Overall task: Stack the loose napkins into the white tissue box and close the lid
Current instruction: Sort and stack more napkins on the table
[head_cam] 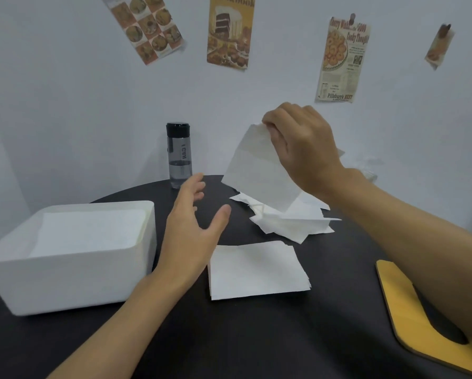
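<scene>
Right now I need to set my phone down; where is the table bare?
Bare black table along the near edge, between the white box and the yellow lid. Crowded farther back: napkin stack, loose napkin pile, bottle.

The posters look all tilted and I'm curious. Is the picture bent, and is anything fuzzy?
Head view: the wide lens bends the edges, so the posters lean outward; the left hand and the napkin pinched by the right hand look slightly blurred; the white tissue box is washed out.
</scene>
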